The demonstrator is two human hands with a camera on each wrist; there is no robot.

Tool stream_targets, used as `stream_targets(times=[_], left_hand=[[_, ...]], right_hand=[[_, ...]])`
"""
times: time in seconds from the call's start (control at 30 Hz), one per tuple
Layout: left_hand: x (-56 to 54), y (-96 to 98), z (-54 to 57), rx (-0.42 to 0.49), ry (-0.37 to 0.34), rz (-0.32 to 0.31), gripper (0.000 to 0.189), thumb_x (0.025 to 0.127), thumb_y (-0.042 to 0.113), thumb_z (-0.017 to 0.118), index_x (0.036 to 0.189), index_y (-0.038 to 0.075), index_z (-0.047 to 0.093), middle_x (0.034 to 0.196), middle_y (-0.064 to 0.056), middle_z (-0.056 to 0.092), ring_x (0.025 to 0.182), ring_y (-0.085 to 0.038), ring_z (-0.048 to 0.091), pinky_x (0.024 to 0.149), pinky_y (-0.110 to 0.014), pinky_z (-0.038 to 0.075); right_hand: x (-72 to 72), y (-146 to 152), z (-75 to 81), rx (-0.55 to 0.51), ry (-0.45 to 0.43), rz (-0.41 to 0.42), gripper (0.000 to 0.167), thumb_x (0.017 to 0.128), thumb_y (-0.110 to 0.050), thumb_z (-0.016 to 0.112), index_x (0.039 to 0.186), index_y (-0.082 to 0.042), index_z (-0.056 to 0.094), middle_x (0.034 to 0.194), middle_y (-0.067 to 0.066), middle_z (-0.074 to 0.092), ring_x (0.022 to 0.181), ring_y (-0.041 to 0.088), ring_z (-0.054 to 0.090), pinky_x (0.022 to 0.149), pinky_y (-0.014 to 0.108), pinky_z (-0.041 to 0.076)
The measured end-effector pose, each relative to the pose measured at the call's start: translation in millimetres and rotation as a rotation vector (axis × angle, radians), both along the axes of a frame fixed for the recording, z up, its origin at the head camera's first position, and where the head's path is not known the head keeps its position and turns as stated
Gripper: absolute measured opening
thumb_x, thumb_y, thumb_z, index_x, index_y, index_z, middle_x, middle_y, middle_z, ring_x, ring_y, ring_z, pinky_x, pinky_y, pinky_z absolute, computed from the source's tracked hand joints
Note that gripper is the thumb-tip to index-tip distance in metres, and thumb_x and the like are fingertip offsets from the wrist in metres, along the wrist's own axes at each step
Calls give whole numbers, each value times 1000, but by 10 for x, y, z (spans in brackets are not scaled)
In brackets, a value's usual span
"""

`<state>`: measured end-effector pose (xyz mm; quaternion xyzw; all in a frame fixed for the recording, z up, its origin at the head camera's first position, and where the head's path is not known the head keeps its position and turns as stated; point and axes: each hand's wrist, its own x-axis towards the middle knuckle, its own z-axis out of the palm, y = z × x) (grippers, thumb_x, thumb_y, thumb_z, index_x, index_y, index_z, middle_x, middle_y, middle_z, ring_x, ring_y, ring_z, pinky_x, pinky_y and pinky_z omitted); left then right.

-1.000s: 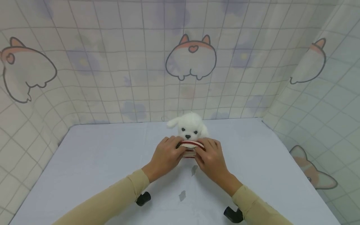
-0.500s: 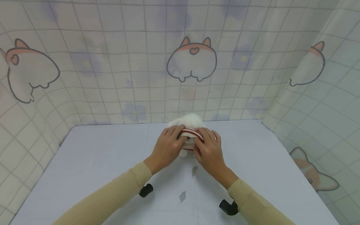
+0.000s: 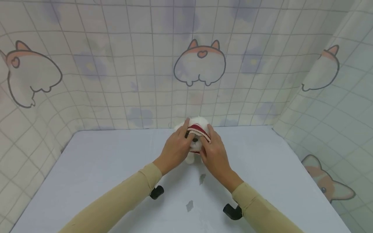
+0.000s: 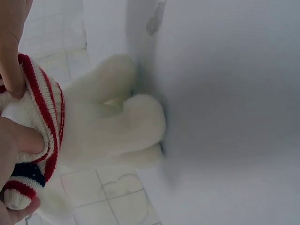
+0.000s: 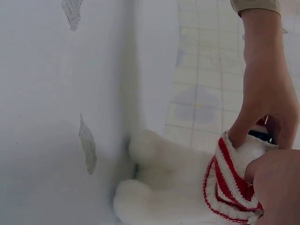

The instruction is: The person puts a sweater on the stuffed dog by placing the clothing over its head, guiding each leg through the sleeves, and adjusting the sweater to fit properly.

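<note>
A white plush dog (image 3: 201, 121) sits upright on the table, facing me. Over its head lies a small knitted sweater (image 3: 198, 128) with red, white and navy stripes. Its nose and muzzle show through the opening; the eyes are mostly covered. My left hand (image 3: 175, 149) pinches the knit edge at the left of the head, and my right hand (image 3: 216, 156) pinches it at the right. In the left wrist view, the sweater (image 4: 47, 101) is gathered above the dog's legs (image 4: 140, 119). From the right wrist, both thumbs appear inside the knit opening (image 5: 229, 171).
The table has a pale cloth (image 3: 110, 161) with two grey patches, one (image 3: 202, 179) nearer the dog and one (image 3: 189, 205) nearer me. Black curved pieces (image 3: 157, 192) sit by both sleeves. A checked curtain (image 3: 140, 97) hangs close behind the dog.
Both hands have moved up and away from me with the sweater, from below the dog's muzzle to over its head. The fingers now reach toward the top of the head.
</note>
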<state>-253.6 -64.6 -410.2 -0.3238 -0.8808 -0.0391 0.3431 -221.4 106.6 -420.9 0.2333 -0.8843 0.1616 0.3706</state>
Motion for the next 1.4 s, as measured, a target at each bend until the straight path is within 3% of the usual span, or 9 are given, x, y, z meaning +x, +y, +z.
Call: stream_targets(times=[0.13, 0.33, 0.47, 0.6, 0.8, 0.93, 1.03, 1.13, 1.4], left_hand=[[-36, 21, 33, 0, -77, 11, 37, 80, 11, 74, 113, 4, 58, 140, -28, 47, 93, -31, 65, 72, -38, 56], [-115, 19, 67, 19, -158, -27, 52, 74, 12, 81, 118, 4, 55, 129, -24, 53, 103, -32, 62, 84, -41, 55], [-160, 15, 69, -5, -169, -49, 58, 72, 17, 84, 119, 4, 54, 127, -24, 54, 103, -32, 61, 87, -42, 54], [-188, 22, 79, -67, -159, -12, 60, 70, 23, 86, 118, 4, 55, 124, -22, 55, 103, -31, 59, 86, -42, 53], [-187, 46, 133, -139, -186, 36, 58, 71, 27, 85, 118, 7, 58, 128, -19, 51, 118, -35, 51, 92, -47, 50], [-168, 71, 181, -134, -312, 61, 65, 73, 31, 84, 126, 11, 53, 136, -22, 47, 119, -40, 54, 87, -51, 53], [-157, 86, 203, -91, -446, 40, 65, 76, 24, 83, 130, 11, 49, 133, -23, 49, 104, -35, 63, 77, -46, 56], [-158, 94, 201, -53, -529, 14, 64, 77, 14, 80, 131, 10, 47, 126, -21, 51, 92, -29, 65, 72, -40, 57], [-176, 99, 155, -31, -541, -11, 61, 75, -3, 75, 130, 7, 50, 118, -20, 55, 98, -30, 62, 83, -41, 55]], right_hand=[[-33, 12, 10, -26, -64, -18, 40, 77, 5, 71, 114, -4, 60, 141, 31, 44, 111, 44, 54, 89, 48, 54], [-28, 38, 19, 2, -178, -41, 54, 78, -2, 74, 129, -7, 55, 138, 29, 46, 104, 42, 56, 80, 51, 52], [-22, 65, 28, -16, -196, -22, 51, 81, -15, 72, 129, -8, 57, 138, 29, 47, 109, 44, 55, 78, 56, 52], [-55, 66, 49, -39, -178, -19, 40, 91, -25, 65, 127, -10, 60, 134, 27, 52, 115, 43, 56, 82, 57, 52], [-75, 52, 58, -6, -169, -76, 35, 92, -14, 63, 127, -9, 61, 125, 24, 54, 86, 31, 63, 67, 46, 54], [-76, 39, 79, -37, -187, -83, 40, 89, -7, 63, 128, -7, 58, 122, 24, 54, 82, 30, 63, 69, 43, 55], [-81, 36, 80, -77, -220, -85, 43, 87, -3, 64, 129, -6, 57, 121, 25, 54, 86, 29, 63, 72, 40, 56], [-83, 47, 65, -113, -257, -80, 45, 85, 1, 64, 129, -6, 56, 122, 24, 54, 88, 27, 63, 72, 37, 56], [-100, 118, 71, -190, -368, -13, 51, 84, 5, 60, 134, -7, 56, 126, 21, 55, 94, 26, 63, 73, 37, 55]])
